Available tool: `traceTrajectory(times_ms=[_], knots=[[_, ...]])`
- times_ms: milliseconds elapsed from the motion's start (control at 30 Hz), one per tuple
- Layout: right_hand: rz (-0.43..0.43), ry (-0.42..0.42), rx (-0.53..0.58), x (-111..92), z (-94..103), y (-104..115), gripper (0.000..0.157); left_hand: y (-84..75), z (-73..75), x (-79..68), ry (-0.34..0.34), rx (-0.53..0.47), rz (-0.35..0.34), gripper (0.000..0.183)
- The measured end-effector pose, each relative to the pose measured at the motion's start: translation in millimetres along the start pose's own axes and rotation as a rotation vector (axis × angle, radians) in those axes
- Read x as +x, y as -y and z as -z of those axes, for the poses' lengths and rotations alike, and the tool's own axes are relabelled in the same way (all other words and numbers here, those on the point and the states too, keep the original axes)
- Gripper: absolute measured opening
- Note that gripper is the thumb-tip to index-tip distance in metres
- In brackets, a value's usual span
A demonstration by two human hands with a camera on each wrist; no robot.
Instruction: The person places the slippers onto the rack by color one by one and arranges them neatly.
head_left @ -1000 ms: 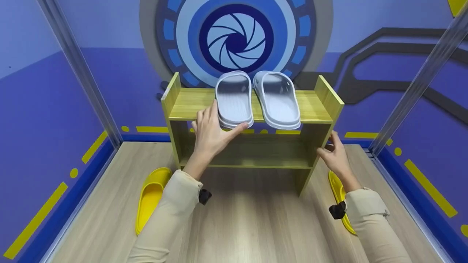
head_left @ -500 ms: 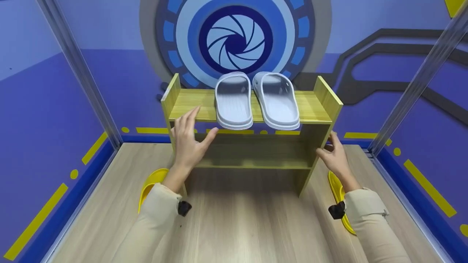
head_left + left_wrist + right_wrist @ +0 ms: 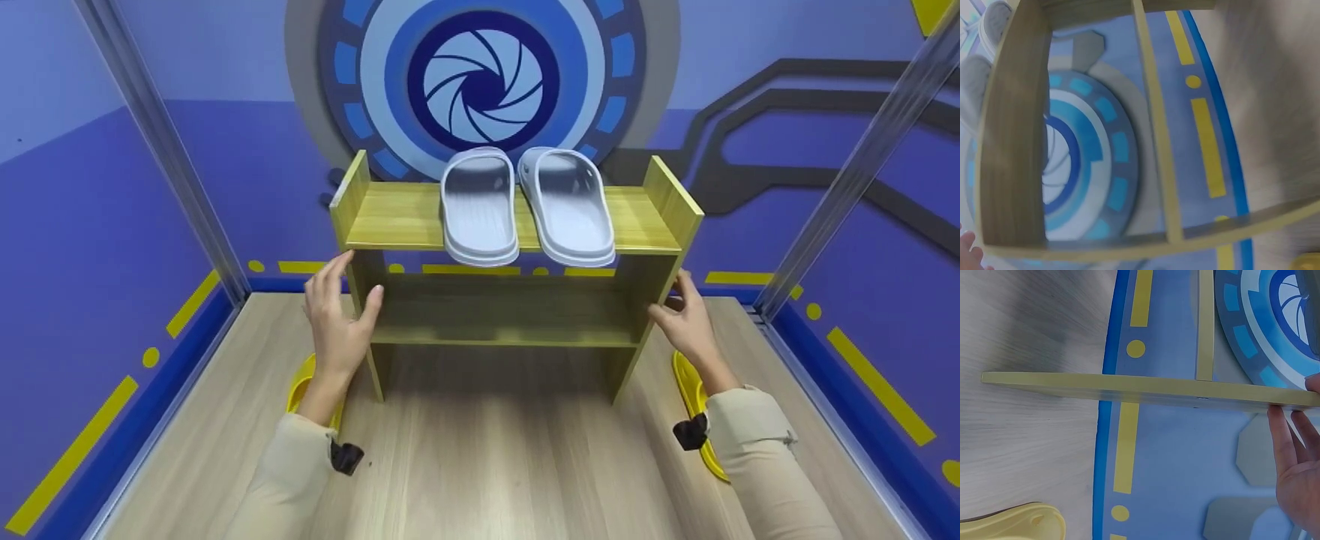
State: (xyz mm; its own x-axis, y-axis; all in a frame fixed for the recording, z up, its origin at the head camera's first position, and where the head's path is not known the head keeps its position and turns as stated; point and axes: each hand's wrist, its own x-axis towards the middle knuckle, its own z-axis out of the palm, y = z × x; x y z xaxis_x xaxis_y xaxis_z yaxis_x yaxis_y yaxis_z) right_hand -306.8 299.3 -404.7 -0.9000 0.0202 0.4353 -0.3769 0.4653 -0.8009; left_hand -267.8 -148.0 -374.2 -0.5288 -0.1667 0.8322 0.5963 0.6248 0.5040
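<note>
A two-tier wooden shoe rack (image 3: 510,311) stands in front of me. Side by side on its top shelf sit two pale grey clogs, the left clog (image 3: 480,214) and the right clog (image 3: 574,206), heels jutting past the front edge. My left hand (image 3: 336,319) is at the rack's left side panel, fingers spread and thumb apart; contact there cannot be told. In the left wrist view only fingertips (image 3: 970,256) show at the corner. My right hand (image 3: 688,322) holds the right side panel (image 3: 1145,387), with fingers on the outer face and the thumb at the front edge.
A yellow slipper (image 3: 301,386) lies on the floor left of the rack, partly behind my left arm. Another yellow slipper (image 3: 686,379) lies at the right, partly behind my right sleeve. Blue-purple walls with metal corner posts (image 3: 847,165) enclose the wooden floor (image 3: 495,465).
My left hand has let go of the left grey clog and moved left and down to the rack's left side. The clogs and my right hand stay where they were.
</note>
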Motion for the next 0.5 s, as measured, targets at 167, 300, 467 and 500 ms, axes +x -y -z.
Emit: traceTrajectory(times_ms=[167, 300, 467, 500], knots=[[0.015, -0.002, 0.014, 1.4, 0.0, -3.9, 0.059, 24.2, 12.3, -15.9, -0.047, 0.043, 0.069, 0.051], [0.010, 0.013, 0.040, -1.1, 0.6, 6.7, 0.059, 45.1, 21.5, -32.0, -0.056, 0.087, 0.158, 0.054], [0.024, 0.010, 0.052, -5.0, 0.0, 22.4, 0.058, 70.7, 32.9, -57.0, 0.025, 0.177, 0.308, 0.060], [0.024, 0.011, 0.051, -5.3, 0.1, 22.7, 0.058, 75.6, 34.9, -62.1, 0.046, 0.200, 0.335, 0.062]])
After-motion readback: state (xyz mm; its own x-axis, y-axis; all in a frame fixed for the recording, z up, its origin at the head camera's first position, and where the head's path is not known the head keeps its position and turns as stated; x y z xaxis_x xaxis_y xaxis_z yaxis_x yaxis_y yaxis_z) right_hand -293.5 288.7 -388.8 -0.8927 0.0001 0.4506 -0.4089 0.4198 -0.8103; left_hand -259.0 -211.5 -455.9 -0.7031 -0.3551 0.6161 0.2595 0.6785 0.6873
